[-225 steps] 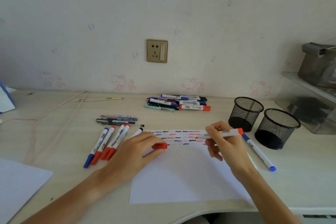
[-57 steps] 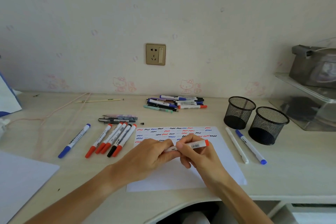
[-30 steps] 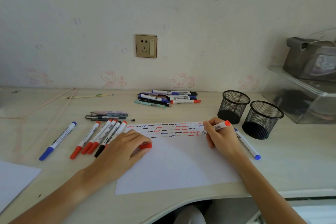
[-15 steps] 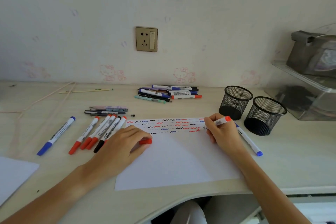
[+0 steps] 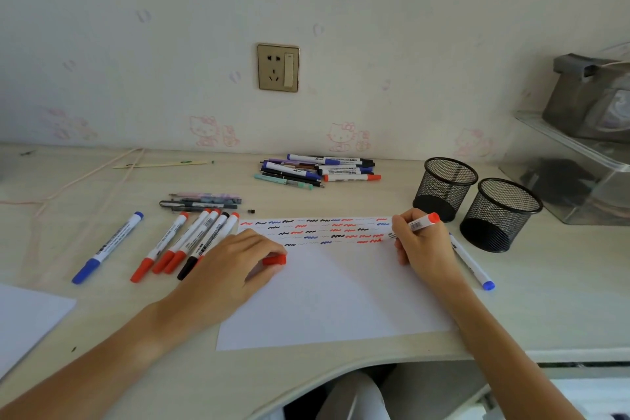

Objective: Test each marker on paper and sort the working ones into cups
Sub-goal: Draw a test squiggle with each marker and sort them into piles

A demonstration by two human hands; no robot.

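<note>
while left hand (image 5: 235, 262) apparently pinches cap (image 5: 274, 260), right hand (image 5: 421, 244) holds marker (image 5: 417, 224).

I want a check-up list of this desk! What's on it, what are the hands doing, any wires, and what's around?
Surface: pale desk, white paper with red, blue and black squiggles along its top.
Job's things: red marker writing at the paper's right end; red cap; two black mesh cups, which look empty; marker row left of the paper; marker pile by the wall; blue marker beside the right hand.
Clutter: second sheet at the left edge; a few pens.
Hands: left hand holds the cap; right hand grips the red marker.
Cables: pale cord at the left.
Surroundings: wall socket; clear shelf at the right.
</note>
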